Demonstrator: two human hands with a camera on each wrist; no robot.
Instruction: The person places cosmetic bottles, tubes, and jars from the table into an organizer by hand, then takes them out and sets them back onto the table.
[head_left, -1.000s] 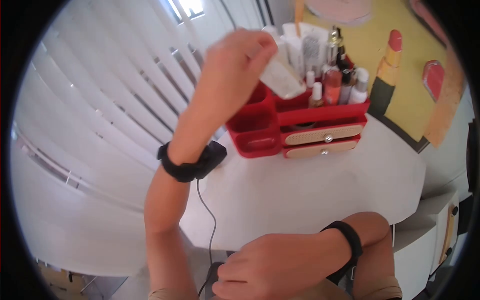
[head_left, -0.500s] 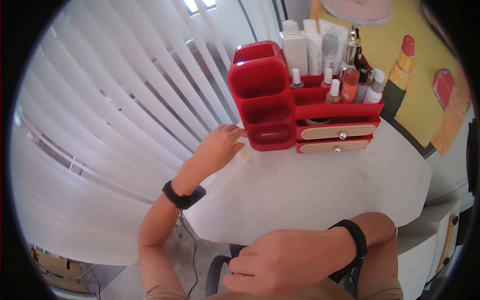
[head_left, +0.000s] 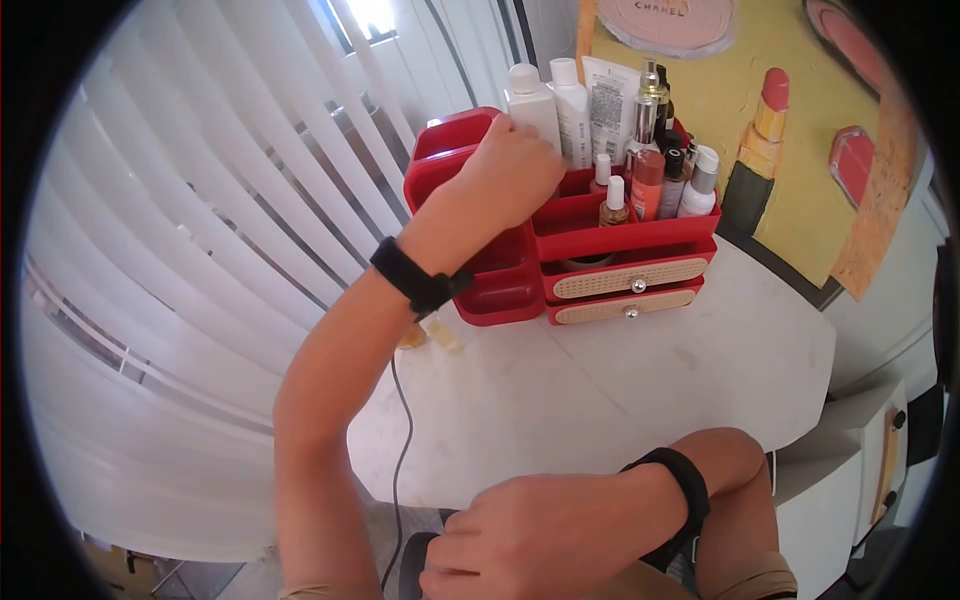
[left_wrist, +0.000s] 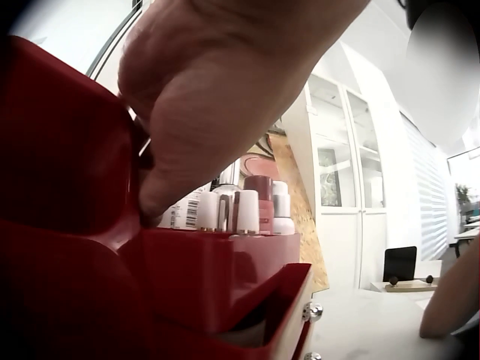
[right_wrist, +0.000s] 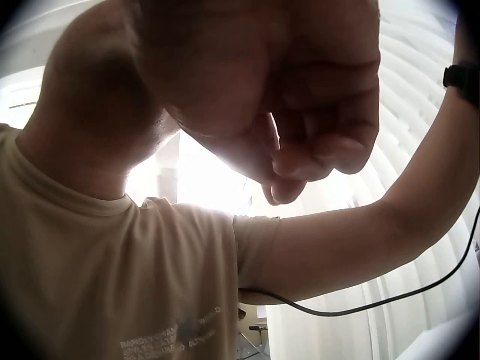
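My left hand [head_left: 515, 170] reaches over the red organizer [head_left: 625, 238], its fingers down at the left end of the front slot, beside a white bottle [head_left: 535, 105]. In the left wrist view the thumb points down behind the slot's wall; the other fingertips are hidden, and I cannot tell whether they grip anything. Right of this hand stand two white-capped nail polish bottles [head_left: 615, 200]. My right hand [head_left: 535, 530] hangs loosely curled at the near edge of the table, holding nothing; its relaxed fingers show in the right wrist view.
More bottles and a white tube [head_left: 608, 105] fill the organizer's right side, above two drawers [head_left: 628, 285]; the upper one is slightly pulled out. Small yellowish items [head_left: 443, 335] lie on the white table [head_left: 600, 390]. White vertical blinds [head_left: 200, 250] hang at left.
One second ago my left hand held a white bottle tilted over the organizer. It then dropped to the table at the organizer's left, and now is back over the front slot. My right hand stays put.
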